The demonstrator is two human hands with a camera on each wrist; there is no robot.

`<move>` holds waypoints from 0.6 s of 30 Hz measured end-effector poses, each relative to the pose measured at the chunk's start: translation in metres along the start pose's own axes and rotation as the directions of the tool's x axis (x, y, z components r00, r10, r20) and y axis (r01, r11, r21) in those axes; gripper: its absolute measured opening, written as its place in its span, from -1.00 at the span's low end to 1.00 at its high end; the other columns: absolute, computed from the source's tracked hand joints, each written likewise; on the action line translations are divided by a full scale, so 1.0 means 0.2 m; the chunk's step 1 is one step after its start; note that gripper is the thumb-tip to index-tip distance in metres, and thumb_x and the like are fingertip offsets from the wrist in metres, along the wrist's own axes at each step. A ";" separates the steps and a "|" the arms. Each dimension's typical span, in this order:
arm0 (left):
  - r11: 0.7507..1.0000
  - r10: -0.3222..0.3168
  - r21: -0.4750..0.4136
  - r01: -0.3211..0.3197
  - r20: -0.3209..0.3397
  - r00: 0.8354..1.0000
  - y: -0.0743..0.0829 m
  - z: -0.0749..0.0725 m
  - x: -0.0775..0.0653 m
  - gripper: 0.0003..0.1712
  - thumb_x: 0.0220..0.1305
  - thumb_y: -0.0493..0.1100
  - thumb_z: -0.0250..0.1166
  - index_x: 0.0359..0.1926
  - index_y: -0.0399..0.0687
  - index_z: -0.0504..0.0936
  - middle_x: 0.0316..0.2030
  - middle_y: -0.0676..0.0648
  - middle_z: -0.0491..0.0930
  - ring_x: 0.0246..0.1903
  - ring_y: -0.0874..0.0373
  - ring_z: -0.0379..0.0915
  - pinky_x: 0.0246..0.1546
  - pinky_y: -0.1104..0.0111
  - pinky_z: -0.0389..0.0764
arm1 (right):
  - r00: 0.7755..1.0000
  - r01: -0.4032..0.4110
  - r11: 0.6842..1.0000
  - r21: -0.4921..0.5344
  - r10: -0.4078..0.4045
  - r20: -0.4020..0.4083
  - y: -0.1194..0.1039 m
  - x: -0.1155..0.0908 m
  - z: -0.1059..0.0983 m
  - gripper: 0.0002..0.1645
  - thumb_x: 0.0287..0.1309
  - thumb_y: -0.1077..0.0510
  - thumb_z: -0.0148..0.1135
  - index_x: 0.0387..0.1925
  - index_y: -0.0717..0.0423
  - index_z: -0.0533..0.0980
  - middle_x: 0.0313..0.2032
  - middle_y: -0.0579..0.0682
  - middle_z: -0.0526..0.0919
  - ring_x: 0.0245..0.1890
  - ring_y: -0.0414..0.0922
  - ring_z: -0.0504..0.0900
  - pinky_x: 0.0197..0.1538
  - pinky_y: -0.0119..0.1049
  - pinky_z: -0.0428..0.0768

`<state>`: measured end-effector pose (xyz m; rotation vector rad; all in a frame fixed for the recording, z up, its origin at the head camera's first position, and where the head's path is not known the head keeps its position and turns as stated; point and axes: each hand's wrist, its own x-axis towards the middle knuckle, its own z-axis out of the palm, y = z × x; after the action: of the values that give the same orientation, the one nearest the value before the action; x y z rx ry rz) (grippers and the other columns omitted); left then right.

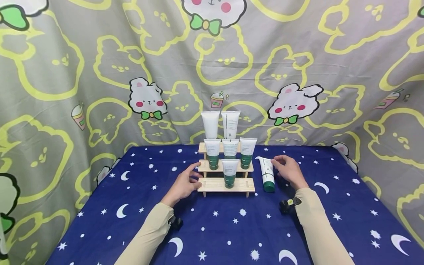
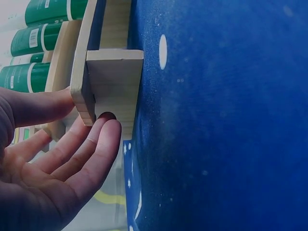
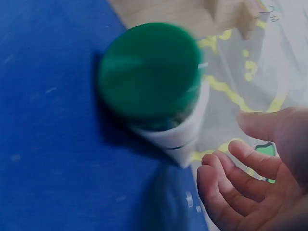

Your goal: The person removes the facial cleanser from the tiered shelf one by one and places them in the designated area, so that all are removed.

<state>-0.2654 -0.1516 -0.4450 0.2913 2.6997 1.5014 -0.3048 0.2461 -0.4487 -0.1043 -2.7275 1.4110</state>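
Your left hand (image 1: pixel 182 186) grips the end of the lowest step of the three-step pale wooden rack (image 1: pixel 212 184), at the rack's 8 o'clock. Your right hand (image 1: pixel 291 172) is loosely opened and holds nothing, fingertips just beside the long white tube with a dark green cap (image 1: pixel 267 173). That tube lies on the blue star-and-moon cloth (image 1: pixel 232 209) at the rack's 3 o'clock, cap toward 6.

If you mean to take it, I'd pinch both sides of the body, not just the flat tail, and lift before moving sideways. Hold the rack lightly; a tug could topple what stands there.

Count one rack and seven tubes: two tall white tubes (image 1: pixel 210 125) toward 12 on top, three short white-and-green tubes (image 1: pixel 212 151) mid-step, one matching short tube (image 1: pixel 229 171) below, and the one lying down.
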 end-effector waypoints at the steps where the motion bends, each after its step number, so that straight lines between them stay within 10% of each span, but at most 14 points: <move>1: 1.000 -0.002 0.000 0.002 0.000 1.000 0.00 0.00 0.00 -0.10 0.16 -0.50 0.40 0.49 0.03 0.35 -0.06 -0.17 0.71 -0.22 0.05 0.67 -0.31 0.27 0.65 | 1.000 0.012 1.000 0.001 -0.012 -0.010 -0.01 0.00 -0.01 -0.40 0.51 -0.08 0.09 0.29 0.31 0.44 0.17 0.32 0.56 -0.02 0.16 0.67 -0.11 -0.18 0.69; 18: 1.000 0.012 -0.011 -0.012 0.005 1.000 0.00 0.00 -0.01 -0.10 0.16 -0.51 0.38 0.50 0.01 0.33 -0.07 -0.18 0.70 -0.26 0.03 0.69 -0.35 0.27 0.66 | 0.978 0.193 0.980 0.051 -0.188 -0.095 -0.31 -0.12 -0.10 -0.30 0.49 -0.26 0.05 0.37 0.14 0.42 0.20 0.24 0.59 0.22 0.20 0.57 0.28 0.16 0.46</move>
<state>-0.2643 -0.1517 -0.4459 0.3111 2.6894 1.5163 -0.2812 0.2254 -0.3872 0.0928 -2.5425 1.3968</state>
